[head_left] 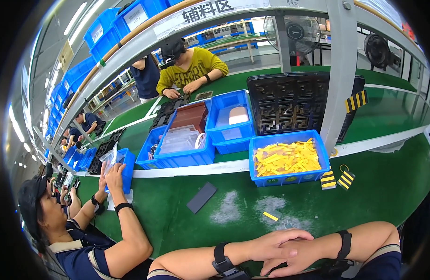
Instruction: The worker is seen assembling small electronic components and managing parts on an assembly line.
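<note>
A small, straight, bright yellow strip (271,216) lies on the green table (163,198), just past the hands, near a dusty white patch (271,204). Big dark writing fills a white sign (210,13) up high. The left hand (274,244) lies across the right hand (300,256), both with loose fingers, holding nothing.

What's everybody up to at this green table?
The camera wearer's left hand lies across their right hand, with no object visible in either. Beyond them on the green table lie a yellow strip and a dark rectangular block; a blue bin farther back holds many more strips. To the left, a co-worker handles a clear plastic bag by another blue bin.
</note>
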`<state>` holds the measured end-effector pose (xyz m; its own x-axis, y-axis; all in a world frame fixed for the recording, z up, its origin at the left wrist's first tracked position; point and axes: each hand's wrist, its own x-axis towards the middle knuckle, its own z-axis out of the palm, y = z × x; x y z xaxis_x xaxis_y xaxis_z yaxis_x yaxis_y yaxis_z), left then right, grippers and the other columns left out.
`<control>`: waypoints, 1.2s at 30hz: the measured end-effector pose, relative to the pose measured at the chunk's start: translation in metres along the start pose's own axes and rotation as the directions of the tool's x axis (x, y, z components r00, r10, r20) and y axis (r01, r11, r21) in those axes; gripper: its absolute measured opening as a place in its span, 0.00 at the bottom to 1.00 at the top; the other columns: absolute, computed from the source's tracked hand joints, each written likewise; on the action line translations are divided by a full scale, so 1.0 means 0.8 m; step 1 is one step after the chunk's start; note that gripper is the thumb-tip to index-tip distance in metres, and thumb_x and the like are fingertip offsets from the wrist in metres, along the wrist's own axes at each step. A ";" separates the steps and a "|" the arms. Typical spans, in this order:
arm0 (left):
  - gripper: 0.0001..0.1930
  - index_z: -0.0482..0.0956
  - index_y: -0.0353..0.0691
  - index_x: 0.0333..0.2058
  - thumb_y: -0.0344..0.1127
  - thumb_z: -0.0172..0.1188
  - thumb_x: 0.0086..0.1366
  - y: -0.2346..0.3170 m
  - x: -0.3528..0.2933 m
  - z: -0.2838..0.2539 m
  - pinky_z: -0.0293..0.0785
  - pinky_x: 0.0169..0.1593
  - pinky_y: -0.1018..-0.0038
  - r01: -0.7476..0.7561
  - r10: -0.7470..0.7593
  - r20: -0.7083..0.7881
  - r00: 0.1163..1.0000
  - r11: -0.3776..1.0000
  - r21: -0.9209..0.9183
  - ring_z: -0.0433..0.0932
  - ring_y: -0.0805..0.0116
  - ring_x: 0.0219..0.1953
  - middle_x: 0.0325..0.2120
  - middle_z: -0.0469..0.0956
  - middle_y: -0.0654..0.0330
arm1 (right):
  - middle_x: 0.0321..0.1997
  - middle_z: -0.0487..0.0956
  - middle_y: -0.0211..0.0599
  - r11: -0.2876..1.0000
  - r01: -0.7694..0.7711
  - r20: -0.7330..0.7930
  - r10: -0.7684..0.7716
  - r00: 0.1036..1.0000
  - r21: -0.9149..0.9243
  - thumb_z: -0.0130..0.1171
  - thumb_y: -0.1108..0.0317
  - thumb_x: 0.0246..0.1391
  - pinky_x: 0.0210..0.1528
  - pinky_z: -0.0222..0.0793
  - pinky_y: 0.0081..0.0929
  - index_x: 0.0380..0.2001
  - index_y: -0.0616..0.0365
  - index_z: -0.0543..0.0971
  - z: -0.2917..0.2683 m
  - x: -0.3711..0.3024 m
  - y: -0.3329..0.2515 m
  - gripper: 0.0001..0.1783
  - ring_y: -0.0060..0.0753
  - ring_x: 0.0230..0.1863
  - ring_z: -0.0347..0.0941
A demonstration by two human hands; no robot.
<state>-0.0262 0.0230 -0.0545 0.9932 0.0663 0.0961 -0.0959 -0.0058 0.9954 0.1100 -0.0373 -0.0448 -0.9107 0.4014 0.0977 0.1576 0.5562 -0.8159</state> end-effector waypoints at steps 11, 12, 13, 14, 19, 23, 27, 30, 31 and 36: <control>0.29 0.61 0.34 0.54 0.49 0.50 0.60 0.005 -0.001 0.000 0.56 0.58 0.70 0.062 -0.062 0.004 0.998 0.998 0.012 0.61 0.62 0.55 0.51 0.63 0.52 | 0.34 0.78 0.35 0.997 -0.031 -0.003 0.031 1.000 0.077 0.50 0.61 0.54 0.39 0.71 0.24 0.41 0.54 0.77 0.003 0.001 0.003 0.14 0.27 0.36 0.75; 0.28 0.61 0.34 0.54 0.48 0.50 0.61 0.005 -0.001 0.000 0.56 0.58 0.70 0.057 -0.057 0.007 0.998 0.998 0.008 0.61 0.62 0.55 0.51 0.63 0.52 | 0.34 0.78 0.35 0.997 -0.032 -0.005 0.033 0.999 0.076 0.50 0.61 0.54 0.39 0.71 0.24 0.41 0.54 0.77 0.004 0.000 0.003 0.14 0.27 0.36 0.75; 0.28 0.61 0.34 0.54 0.47 0.50 0.61 0.005 -0.001 0.000 0.57 0.57 0.70 0.052 -0.052 0.010 0.999 0.999 0.004 0.61 0.63 0.55 0.51 0.63 0.52 | 0.34 0.78 0.34 0.996 -0.035 -0.021 0.036 0.999 0.077 0.50 0.61 0.54 0.39 0.71 0.24 0.42 0.53 0.76 0.006 0.000 0.003 0.14 0.26 0.36 0.75; 0.28 0.61 0.34 0.54 0.47 0.50 0.61 0.005 -0.001 0.000 0.57 0.57 0.70 0.051 -0.052 0.012 0.999 0.999 0.005 0.61 0.63 0.55 0.51 0.63 0.52 | 0.33 0.78 0.34 0.996 -0.037 -0.037 0.040 0.999 0.078 0.50 0.61 0.54 0.38 0.71 0.23 0.43 0.53 0.76 0.008 0.000 0.004 0.15 0.25 0.36 0.75; 0.26 0.61 0.34 0.54 0.43 0.50 0.62 0.005 -0.002 -0.001 0.58 0.56 0.71 0.056 -0.055 0.009 0.998 0.995 -0.083 0.62 0.65 0.54 0.51 0.63 0.53 | 0.33 0.79 0.33 0.993 -0.064 -0.020 0.066 0.998 0.096 0.49 0.61 0.55 0.39 0.71 0.22 0.45 0.51 0.76 0.008 0.001 0.007 0.16 0.24 0.35 0.75; 0.25 0.61 0.33 0.54 0.42 0.49 0.63 0.005 -0.002 0.001 0.59 0.56 0.72 0.044 -0.045 0.000 0.999 0.996 -0.073 0.62 0.67 0.54 0.51 0.63 0.54 | 0.33 0.79 0.32 0.993 -0.062 -0.023 0.065 0.998 0.099 0.49 0.61 0.55 0.39 0.71 0.22 0.46 0.51 0.75 0.011 0.000 0.010 0.16 0.24 0.35 0.75; 0.25 0.60 0.33 0.55 0.42 0.49 0.63 0.000 -0.002 0.005 0.60 0.55 0.73 0.067 -0.069 -0.005 0.998 0.986 -0.154 0.63 0.69 0.53 0.51 0.64 0.55 | 0.33 0.79 0.32 0.988 -0.066 -0.025 0.070 0.997 0.137 0.49 0.61 0.55 0.39 0.71 0.21 0.46 0.51 0.76 0.011 0.001 0.009 0.16 0.23 0.35 0.75; 0.24 0.61 0.33 0.54 0.42 0.48 0.64 -0.005 -0.002 0.004 0.61 0.54 0.73 0.068 -0.071 -0.009 0.997 0.980 -0.186 0.64 0.69 0.52 0.50 0.65 0.55 | 0.34 0.79 0.32 0.990 -0.083 0.007 0.083 0.997 0.112 0.49 0.61 0.55 0.40 0.71 0.21 0.45 0.51 0.76 0.008 0.001 0.008 0.16 0.23 0.36 0.75; 0.24 0.61 0.33 0.54 0.42 0.48 0.64 -0.006 -0.003 0.004 0.61 0.54 0.74 0.057 -0.061 -0.017 0.998 0.985 -0.164 0.64 0.69 0.52 0.50 0.65 0.55 | 0.35 0.79 0.32 0.991 -0.080 0.004 0.080 0.997 0.106 0.49 0.61 0.56 0.40 0.71 0.21 0.45 0.51 0.76 0.008 0.002 0.008 0.16 0.23 0.37 0.75; 0.24 0.62 0.33 0.54 0.42 0.48 0.63 -0.009 -0.002 0.007 0.61 0.54 0.73 0.050 -0.058 -0.037 0.998 0.982 -0.180 0.64 0.69 0.51 0.49 0.66 0.55 | 0.36 0.79 0.31 0.987 -0.085 -0.003 0.087 0.996 0.134 0.48 0.60 0.56 0.41 0.70 0.21 0.45 0.50 0.76 0.009 0.000 0.005 0.15 0.23 0.39 0.75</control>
<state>-0.0267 0.0170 -0.0615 0.9939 0.1030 0.0383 -0.0562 0.1770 0.9826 0.1075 -0.0400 -0.0525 -0.8924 0.4504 0.0285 0.1824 0.4176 -0.8901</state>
